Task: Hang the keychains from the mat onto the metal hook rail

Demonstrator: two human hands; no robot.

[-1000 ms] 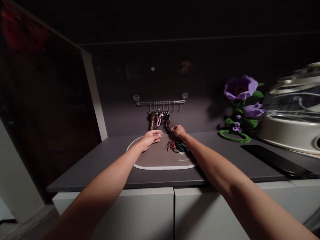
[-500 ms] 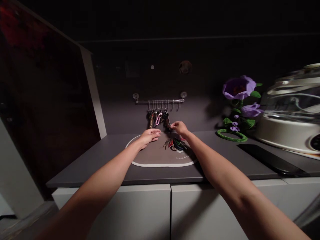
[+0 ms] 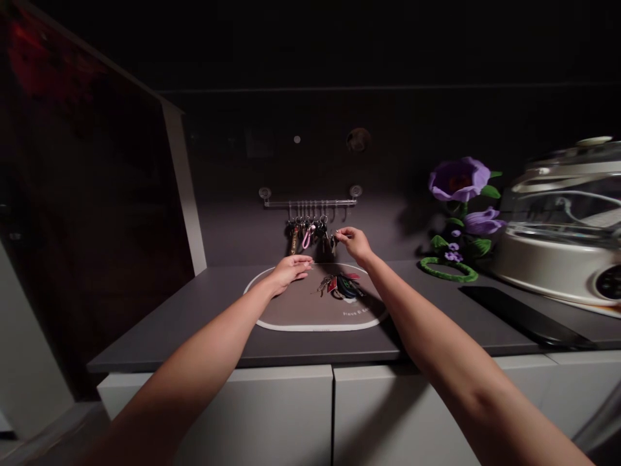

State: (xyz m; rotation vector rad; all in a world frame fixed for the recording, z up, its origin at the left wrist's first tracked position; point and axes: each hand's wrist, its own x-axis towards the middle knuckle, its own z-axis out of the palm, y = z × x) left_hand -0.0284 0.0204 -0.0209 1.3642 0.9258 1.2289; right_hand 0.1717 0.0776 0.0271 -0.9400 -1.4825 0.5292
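My right hand (image 3: 354, 244) is in front of the wall, thumb and finger pinched on a small bunch of keys (image 3: 333, 244) that dangles from the fingertips. Just left of it, several sets of keys hang from hooks on a clear rail (image 3: 310, 204). A pink loop strap (image 3: 307, 237) and a brown strap tag (image 3: 294, 241) are among them. My left hand (image 3: 290, 272) hovers over the left part of the mat with its fingers stretched out and nothing in it. More keys (image 3: 345, 286), with red and dark fobs, lie on the brown oval mat (image 3: 291, 314).
Purple flowers (image 3: 460, 181) with a green ring base stand on the right of the grey counter (image 3: 160, 330). A black flat object (image 3: 524, 317) lies by a cream appliance (image 3: 543, 259) with a clear upper part. A dark panel (image 3: 111, 226) borders the left side.
My right hand has risen slightly toward the rail, with the small keys now hanging more visibly from its fingertips. My left hand stays nearly still. The whole view has shifted a little.
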